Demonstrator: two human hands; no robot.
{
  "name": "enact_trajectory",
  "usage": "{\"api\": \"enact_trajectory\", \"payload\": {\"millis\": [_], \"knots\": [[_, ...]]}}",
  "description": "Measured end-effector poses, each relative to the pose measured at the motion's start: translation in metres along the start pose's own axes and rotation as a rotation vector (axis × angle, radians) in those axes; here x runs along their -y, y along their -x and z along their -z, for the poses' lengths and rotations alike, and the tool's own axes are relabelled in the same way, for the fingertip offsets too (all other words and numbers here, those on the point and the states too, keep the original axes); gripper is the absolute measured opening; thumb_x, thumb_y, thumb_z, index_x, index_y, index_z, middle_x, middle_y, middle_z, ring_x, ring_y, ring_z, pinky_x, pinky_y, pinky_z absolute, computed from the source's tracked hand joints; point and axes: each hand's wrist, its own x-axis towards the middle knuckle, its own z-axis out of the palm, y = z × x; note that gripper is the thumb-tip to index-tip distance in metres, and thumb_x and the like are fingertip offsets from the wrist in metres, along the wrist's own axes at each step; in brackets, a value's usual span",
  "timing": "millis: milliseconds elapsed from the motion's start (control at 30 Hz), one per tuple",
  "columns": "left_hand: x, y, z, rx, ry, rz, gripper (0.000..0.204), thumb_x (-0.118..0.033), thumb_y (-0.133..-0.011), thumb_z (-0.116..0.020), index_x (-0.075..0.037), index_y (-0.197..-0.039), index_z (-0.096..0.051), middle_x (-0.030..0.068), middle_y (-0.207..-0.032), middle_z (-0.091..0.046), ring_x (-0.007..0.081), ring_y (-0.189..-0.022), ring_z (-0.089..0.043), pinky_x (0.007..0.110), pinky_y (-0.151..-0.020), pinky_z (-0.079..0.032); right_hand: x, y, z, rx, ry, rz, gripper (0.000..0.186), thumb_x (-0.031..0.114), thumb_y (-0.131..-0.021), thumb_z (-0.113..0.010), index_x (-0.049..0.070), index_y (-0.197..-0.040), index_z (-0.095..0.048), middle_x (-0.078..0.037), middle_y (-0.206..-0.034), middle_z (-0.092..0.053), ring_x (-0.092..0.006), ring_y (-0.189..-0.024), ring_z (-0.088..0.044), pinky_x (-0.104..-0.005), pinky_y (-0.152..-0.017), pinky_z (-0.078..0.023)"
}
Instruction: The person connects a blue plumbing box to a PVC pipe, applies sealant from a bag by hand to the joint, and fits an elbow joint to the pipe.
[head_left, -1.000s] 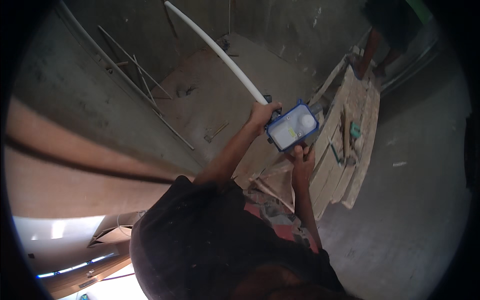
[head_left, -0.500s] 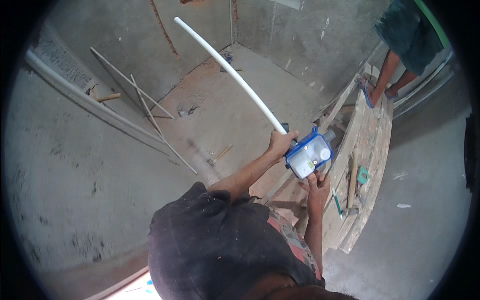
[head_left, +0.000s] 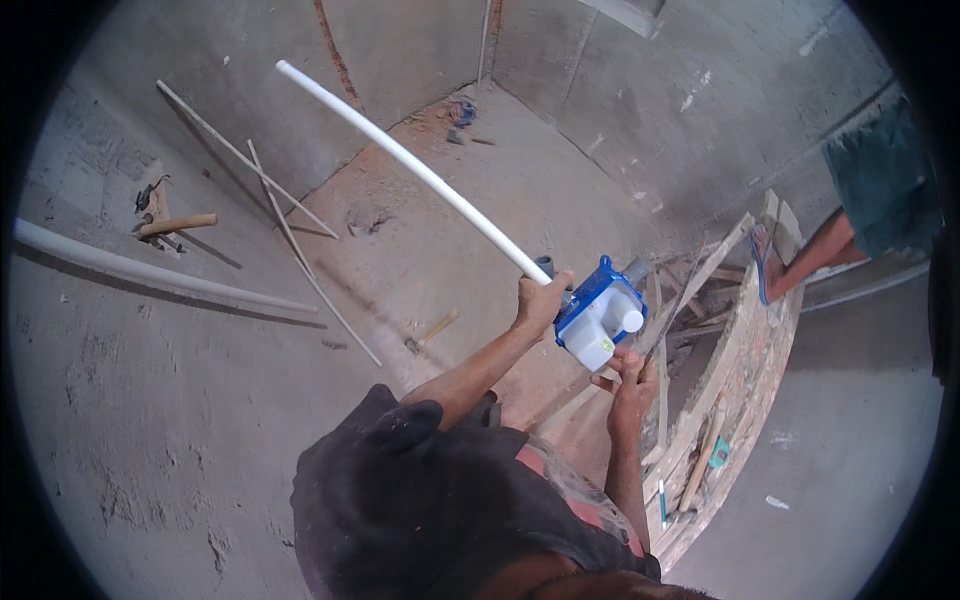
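A plumbing valve box (head_left: 594,330), with a blue rim and a bulging white cover, hangs tilted between my hands. A long white pipe (head_left: 410,165) runs from its left side up and away to the left. My left hand (head_left: 541,302) is closed around the pipe's lower end, beside a grey fitting (head_left: 545,265). At the box's lower right edge, my right hand (head_left: 632,382) has its fingertips close to the white cover. From these bent fingers a thin grey strip (head_left: 680,297) rises to the upper right; its kind is unclear.
A plank scaffold (head_left: 745,385) at the right bears a hammer (head_left: 705,452), a green tape measure (head_left: 719,453) and a pencil-like tool (head_left: 662,500). Another person's foot (head_left: 768,265) stands on it. Thin sticks (head_left: 250,160) lean at the left wall, where a wooden handle (head_left: 178,226) juts out.
The view has shifted to the right, so the scaffold sits lower. The box has tipped, showing more of its cover's side, and the pipe leans further left. The grey strip shows more clearly.
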Motion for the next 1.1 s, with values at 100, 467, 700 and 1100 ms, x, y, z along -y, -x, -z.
{"api": "enact_trajectory", "payload": {"millis": [100,467,700,1100], "knots": [[-0.018,-0.034,0.015,-0.048,0.049,-0.046,0.018,-0.016,-0.081,-0.074,-0.006,-0.084,-0.059,0.0020,-0.075,-0.061,0.0108,-0.062,-0.057,0.028,-0.054,-0.047,0.002,-0.033,-0.027,0.019,-0.022,-0.052,0.044,0.041,-0.102,-0.047,-0.003,-0.105,-0.053,-0.017,-0.102,-0.062,-0.0222,-0.088,-0.067,-0.0302,-0.059,-0.060],[-0.079,-0.134,0.079,-0.297,-0.038,-0.107,0.023,-0.015,-0.081,-0.074,-0.005,-0.093,-0.057,0.0043,-0.081,-0.062,0.0135,-0.069,-0.060,0.031,-0.060,-0.049,0.004,-0.130,-0.148,0.123,0.028,-0.005,0.027,0.023,-0.099,-0.054,0.003,-0.116,-0.058,-0.003,-0.082,-0.061,-0.0069,-0.058,-0.051,-0.0203,-0.047,-0.039],[-0.116,-0.180,0.088,-0.326,0.027,-0.190,0.027,-0.015,-0.080,-0.075,-0.003,-0.095,-0.055,0.0054,-0.084,-0.060,0.0160,-0.074,-0.060,0.033,-0.063,-0.050,0.022,-0.181,-0.190,0.328,0.046,-0.122,0.046,0.045,-0.091,-0.064,0.007,-0.115,-0.055,0.002,-0.069,-0.048,-0.0035,-0.048,-0.039,-0.0196,-0.037,-0.029],[-0.169,-0.360,0.068,-0.581,0.094,-0.355,0.017,-0.011,-0.081,-0.071,-0.007,-0.075,-0.056,0.0002,-0.070,-0.057,0.0118,-0.063,-0.055,0.031,-0.059,-0.045,0.039,-0.364,-0.295,0.552,-0.020,-0.121,0.064,0.058,-0.086,-0.065,0.005,-0.121,-0.050,-0.005,-0.086,-0.056,-0.0072,-0.069,-0.055,-0.0188,-0.037,-0.036]]}}
